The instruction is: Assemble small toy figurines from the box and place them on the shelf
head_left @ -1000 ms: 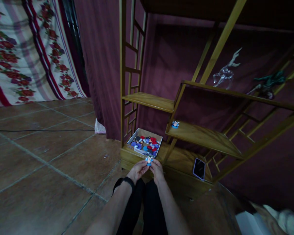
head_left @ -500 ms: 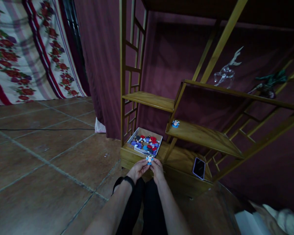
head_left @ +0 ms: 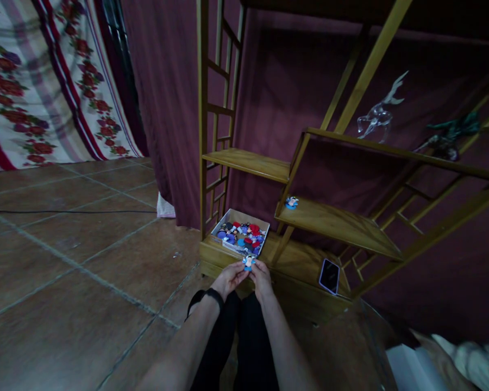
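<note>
Between the fingertips of both hands I hold a small blue-and-white figurine (head_left: 249, 263) upright in front of my knees. My left hand (head_left: 231, 277) pinches it from the left, and my right hand (head_left: 261, 276) from the right. Just beyond it, a shallow cardboard box (head_left: 232, 250) stands on the low cabinet top, filled with several small figurines in red, purple, blue and black. A similar blue-and-white figurine (head_left: 292, 202) stands at the left end of the middle shelf (head_left: 334, 223).
A phone or tablet with a purple edge (head_left: 329, 276) lies on the cabinet top at right. The wooden shelf unit (head_left: 248, 163) rises ahead. Higher right are a clear glass animal figure (head_left: 377, 119) and a dark green ornament (head_left: 452, 133). A white box (head_left: 411, 366) is at lower right.
The view has shifted very slightly. Both hands keep the figurine in nearly the same place, with no other visible difference.
</note>
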`<move>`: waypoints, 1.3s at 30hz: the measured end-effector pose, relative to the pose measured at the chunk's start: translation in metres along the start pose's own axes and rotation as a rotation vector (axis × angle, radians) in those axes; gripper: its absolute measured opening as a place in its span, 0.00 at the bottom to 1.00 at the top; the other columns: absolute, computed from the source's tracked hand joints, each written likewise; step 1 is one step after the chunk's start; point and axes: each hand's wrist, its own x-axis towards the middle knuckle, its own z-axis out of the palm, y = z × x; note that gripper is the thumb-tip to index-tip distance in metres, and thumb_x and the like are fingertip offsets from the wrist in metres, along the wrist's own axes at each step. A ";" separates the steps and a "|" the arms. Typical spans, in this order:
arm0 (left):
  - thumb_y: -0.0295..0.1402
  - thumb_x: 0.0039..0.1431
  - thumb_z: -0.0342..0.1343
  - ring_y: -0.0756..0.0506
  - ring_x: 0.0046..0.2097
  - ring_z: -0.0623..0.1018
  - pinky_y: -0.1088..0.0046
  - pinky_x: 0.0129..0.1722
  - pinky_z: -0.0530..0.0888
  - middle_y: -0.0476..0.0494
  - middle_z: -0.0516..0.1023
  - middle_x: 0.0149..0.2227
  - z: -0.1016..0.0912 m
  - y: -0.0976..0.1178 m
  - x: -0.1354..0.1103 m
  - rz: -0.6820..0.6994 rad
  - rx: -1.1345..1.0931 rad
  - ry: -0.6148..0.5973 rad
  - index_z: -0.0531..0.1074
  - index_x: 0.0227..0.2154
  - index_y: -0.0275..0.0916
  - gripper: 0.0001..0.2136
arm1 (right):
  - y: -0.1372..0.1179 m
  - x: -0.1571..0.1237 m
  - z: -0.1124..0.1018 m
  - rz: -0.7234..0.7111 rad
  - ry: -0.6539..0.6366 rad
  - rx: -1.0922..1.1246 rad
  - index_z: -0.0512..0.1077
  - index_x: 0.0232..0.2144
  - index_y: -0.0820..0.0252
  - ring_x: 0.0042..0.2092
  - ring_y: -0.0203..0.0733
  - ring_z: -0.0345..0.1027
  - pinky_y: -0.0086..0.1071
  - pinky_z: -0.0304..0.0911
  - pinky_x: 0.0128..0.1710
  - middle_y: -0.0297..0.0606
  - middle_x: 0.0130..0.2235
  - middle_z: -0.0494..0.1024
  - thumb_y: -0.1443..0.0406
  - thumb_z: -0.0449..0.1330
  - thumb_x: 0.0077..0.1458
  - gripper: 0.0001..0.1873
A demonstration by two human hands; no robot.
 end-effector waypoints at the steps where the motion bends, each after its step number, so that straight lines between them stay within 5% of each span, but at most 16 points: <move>1: 0.17 0.51 0.53 0.50 0.26 0.77 0.79 0.29 0.76 0.40 0.75 0.28 0.000 0.000 0.000 0.002 0.004 0.006 0.70 0.35 0.28 0.08 | 0.000 0.000 0.000 0.001 0.006 -0.002 0.73 0.31 0.58 0.37 0.40 0.70 0.32 0.64 0.37 0.35 0.34 0.77 0.61 0.65 0.35 0.16; 39: 0.17 0.50 0.53 0.50 0.28 0.77 0.79 0.29 0.76 0.39 0.76 0.28 0.004 0.002 -0.006 0.017 0.035 0.030 0.71 0.32 0.28 0.06 | -0.003 -0.005 0.002 0.002 -0.015 -0.026 0.73 0.33 0.58 0.38 0.40 0.70 0.34 0.65 0.39 0.36 0.35 0.77 0.60 0.64 0.37 0.17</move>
